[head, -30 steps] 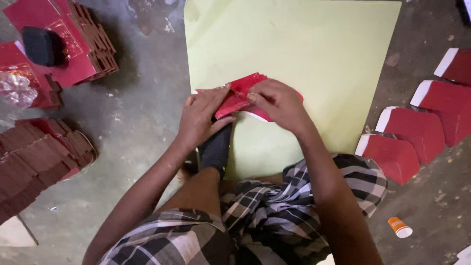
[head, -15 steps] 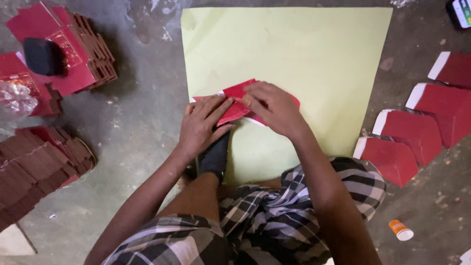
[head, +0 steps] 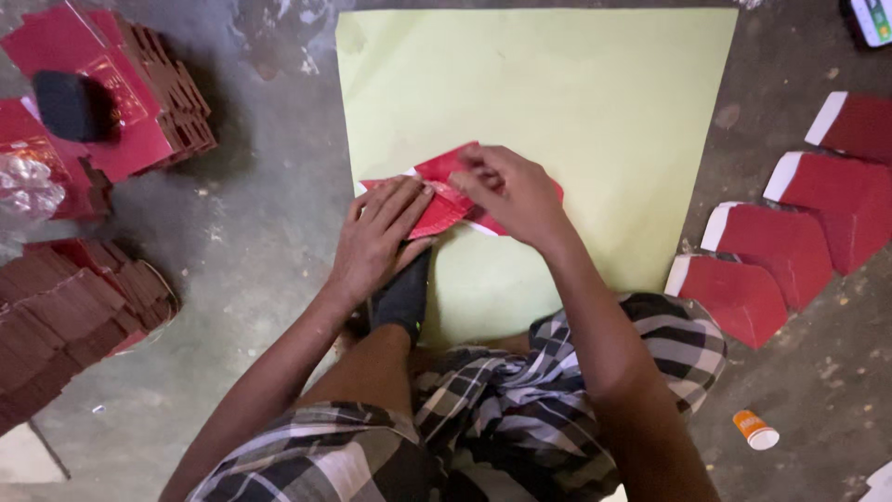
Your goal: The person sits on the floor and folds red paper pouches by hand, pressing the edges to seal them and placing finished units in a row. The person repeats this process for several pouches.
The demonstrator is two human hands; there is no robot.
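Note:
A red paper envelope piece [head: 444,191] lies on a large pale green sheet [head: 557,102] spread on the concrete floor. My left hand [head: 376,237] lies flat with fingers spread, pressing down the left part of the red paper. My right hand [head: 509,191] rests over its right part, fingers curled onto a folded flap. Much of the red paper is hidden under both hands. A black-socked foot [head: 404,297] sits just below the left hand at the sheet's near edge.
Finished red envelopes with white flaps [head: 790,242] lie in an overlapping row at the right. Stacks of red paper [head: 139,102] with a black object [head: 70,104] on top stand at the upper left, more stacks [head: 74,311] at the left. A small orange tube [head: 754,430] lies lower right.
Both hands have shifted slightly on the red paper, the left flattening further over it and the right sliding along the flap. The view has drifted a little.

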